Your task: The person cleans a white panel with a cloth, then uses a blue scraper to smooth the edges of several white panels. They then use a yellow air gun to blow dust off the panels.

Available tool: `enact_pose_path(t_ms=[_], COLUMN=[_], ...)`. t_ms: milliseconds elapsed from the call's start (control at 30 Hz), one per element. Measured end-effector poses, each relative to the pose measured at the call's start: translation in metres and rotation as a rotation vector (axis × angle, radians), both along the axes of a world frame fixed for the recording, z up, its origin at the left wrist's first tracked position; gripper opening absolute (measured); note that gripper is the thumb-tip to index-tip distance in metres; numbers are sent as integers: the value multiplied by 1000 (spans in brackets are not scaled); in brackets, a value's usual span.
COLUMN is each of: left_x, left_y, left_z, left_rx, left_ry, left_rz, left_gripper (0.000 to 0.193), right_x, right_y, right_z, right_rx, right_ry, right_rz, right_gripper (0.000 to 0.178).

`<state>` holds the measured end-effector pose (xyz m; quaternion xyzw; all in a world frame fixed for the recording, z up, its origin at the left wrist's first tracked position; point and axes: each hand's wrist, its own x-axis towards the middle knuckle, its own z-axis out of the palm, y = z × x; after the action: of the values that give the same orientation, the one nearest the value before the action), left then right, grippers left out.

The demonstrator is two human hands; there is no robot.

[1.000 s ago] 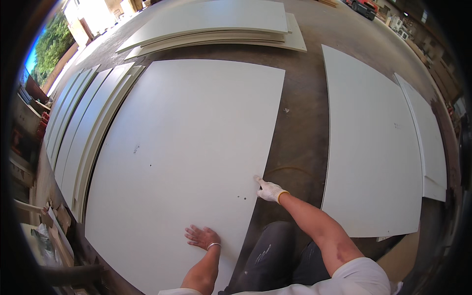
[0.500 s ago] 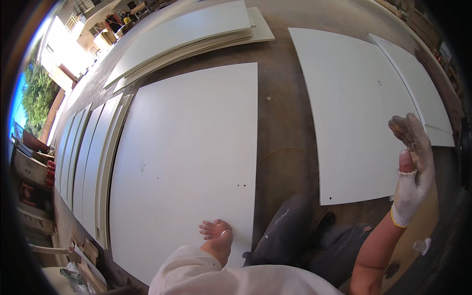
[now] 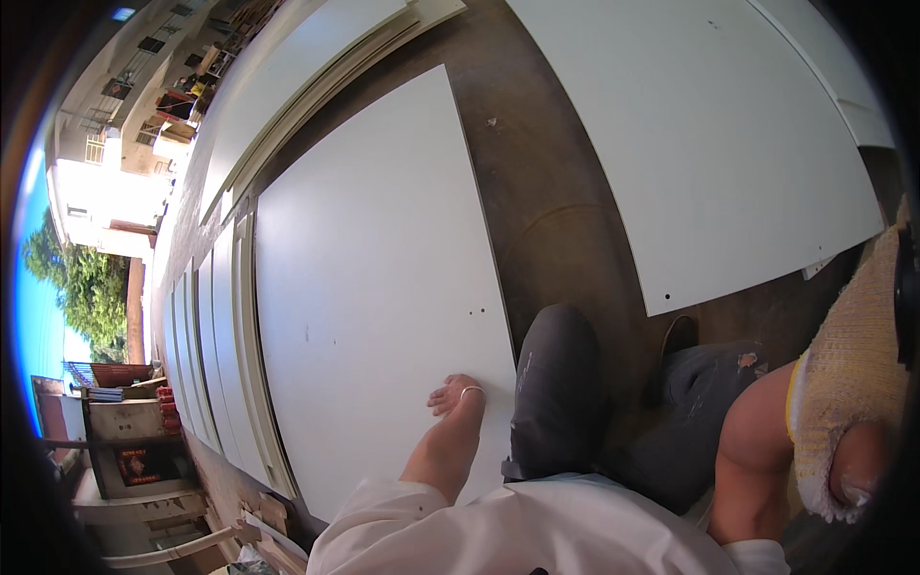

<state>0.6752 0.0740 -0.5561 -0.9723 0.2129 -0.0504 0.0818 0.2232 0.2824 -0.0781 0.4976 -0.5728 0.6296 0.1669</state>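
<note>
My left hand (image 3: 450,394), bare and with a thin white band at the wrist, rests on a large white panel (image 3: 374,240) that lies on the floor. Its fingers are apart and hold nothing. Small dark holes show in the panel just above this hand. My right hand (image 3: 843,383) is raised close by at the right rim, in a worn, yellowish-white knit glove (image 3: 848,335) that leaves the thumb bare. The dark rim cuts off its fingers, so their pose is hidden.
A second white panel (image 3: 700,163) lies to the right, partly beside another. More panels are stacked at the back (image 3: 297,86), and narrow boards (image 3: 225,335) line the left side. My bent knee (image 3: 556,355) is beside the near panel. Clutter (image 3: 273,537) sits at lower left.
The view has turned and tilted. My right hand has come closer and moved to the right rim. My left hand stays on the panel, its fingers less spread.
</note>
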Motion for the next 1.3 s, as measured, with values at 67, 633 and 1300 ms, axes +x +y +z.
enact_pose_path(t_ms=[67, 633, 1300], left_x=[-16, -33, -90], left_y=[-20, -24, 13], left_z=[0, -15, 19], left_rx=[-106, -109, -34], left_ry=[-47, -76, 288], left_rz=[80, 72, -1049], left_gripper=[71, 72, 81], right_x=[-2, -28, -50], right_y=[-4, -26, -113], right_z=[-10, -73, -56], right_rx=[-32, -120, 50], right_ry=[-61, -222, -306], right_rz=[-48, -199, -44], right_gripper=[61, 48, 43])
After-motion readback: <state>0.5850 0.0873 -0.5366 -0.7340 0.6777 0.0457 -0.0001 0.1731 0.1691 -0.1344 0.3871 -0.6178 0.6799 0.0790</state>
